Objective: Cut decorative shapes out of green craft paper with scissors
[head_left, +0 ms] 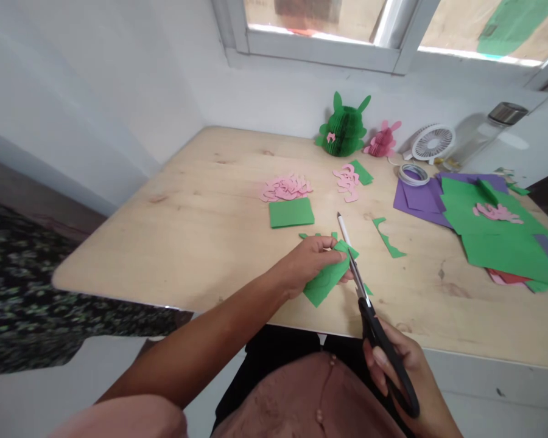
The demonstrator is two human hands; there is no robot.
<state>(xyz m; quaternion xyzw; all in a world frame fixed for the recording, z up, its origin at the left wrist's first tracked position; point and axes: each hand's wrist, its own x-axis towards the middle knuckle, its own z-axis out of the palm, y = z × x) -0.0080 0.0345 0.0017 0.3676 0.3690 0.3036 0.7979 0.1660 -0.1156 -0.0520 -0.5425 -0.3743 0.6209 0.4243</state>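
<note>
A pale wooden tabletop (pixel 132 243) is stretching across the view, and toward its middle a heap of curly pink paper cutouts (pixel 287 187) is lying just beyond a green folded paper rectangle (pixel 292 213). Nearer the person, the left hand (pixel 308 264) is gripping a green paper piece with drawn lines (pixel 322 285) between thumb and fingers, holding it tilted above the table near the front edge. Against the wall, a round green pleated-paper figure with two long ears (pixel 344 134) is standing upright. In front of it, a second group of pink cutouts (pixel 347 182) is lying beside a white pen (pixel 342 228). The right hand (pixel 406 353) is closing around the handles of black-handled metal scissors (pixel 377 334), whose blade tips are meeting the green piece's edge. A small pink pleated-paper figure (pixel 382 143) is standing nearby. Farther right, a white roll of tape (pixel 413 175) is resting before a small white fan (pixel 433 143). A clear bottle with a metallic lid (pixel 479 140) is standing closed; whether it is holding liquid cannot be told. Large green paper sheets (pixel 488 246) are overlapping purple paper sheets (pixel 422 201) and bearing more pink cutouts.
</note>
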